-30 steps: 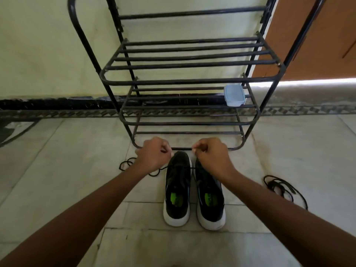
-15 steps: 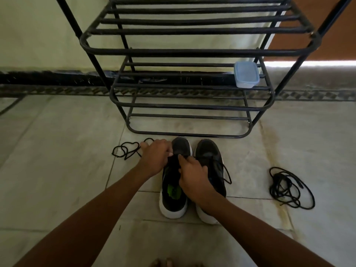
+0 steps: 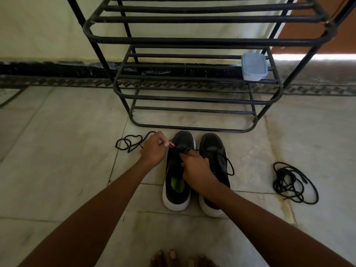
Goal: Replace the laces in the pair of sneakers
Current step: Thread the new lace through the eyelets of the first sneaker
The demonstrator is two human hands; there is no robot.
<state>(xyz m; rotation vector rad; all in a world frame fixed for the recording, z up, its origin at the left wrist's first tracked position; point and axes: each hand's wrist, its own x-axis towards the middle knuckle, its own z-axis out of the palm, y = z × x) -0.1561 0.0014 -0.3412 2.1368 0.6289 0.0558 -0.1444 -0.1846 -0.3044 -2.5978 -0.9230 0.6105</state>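
Note:
Two black sneakers with white soles stand side by side on the floor, the left sneaker (image 3: 178, 182) with a green insole and the right sneaker (image 3: 212, 149) beside it. My left hand (image 3: 154, 149) pinches the end of a black lace (image 3: 131, 143) at the left sneaker's toe side; the lace trails in loops to the left. My right hand (image 3: 194, 168) lies over the left sneaker's eyelet area, fingers curled on its upper and the lace. A strand of lace (image 3: 229, 164) loops across the right sneaker.
A black metal shoe rack (image 3: 192, 97) stands just beyond the sneakers, with a small blue-lidded plastic box (image 3: 253, 66) on its lower shelf. A bundle of black laces (image 3: 290, 182) lies on the floor to the right. My toes (image 3: 173, 259) show at the bottom edge.
My hands dropped from pulling the lace apart above the toes to the left sneaker. My right hand crossed from the right sneaker onto the left one. The view tilted down.

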